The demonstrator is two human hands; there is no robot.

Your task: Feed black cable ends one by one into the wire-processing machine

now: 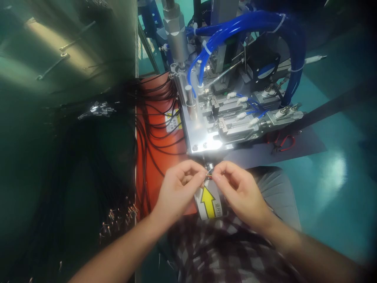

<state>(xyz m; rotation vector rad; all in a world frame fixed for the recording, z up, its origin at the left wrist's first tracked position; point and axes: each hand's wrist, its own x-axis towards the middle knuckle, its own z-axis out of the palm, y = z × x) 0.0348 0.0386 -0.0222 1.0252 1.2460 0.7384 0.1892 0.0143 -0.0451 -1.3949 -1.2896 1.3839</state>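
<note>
Both hands meet in front of the metal machine, each in a closed pinch. Between the fingertips of my left hand (182,188) and my right hand (239,190) run thin, light and reddish wires (209,175). The wires' ends are hidden by the fingers. Just below the fingertips, a white label with a yellow arrow (208,201) faces up. Behind the hands stands the machine's shiny metal block (203,146). Black cables (157,92) cross the orange surface (173,157) to the left of it.
Blue hoses (244,23) arch above the machine's cylinders (244,129). Red-handled pliers (284,145) lie at the right. On the dark table (26,129) at left are two wrenches (53,67), a bundle of cables with shiny tips (98,109), and several copper-coloured cable ends (118,218).
</note>
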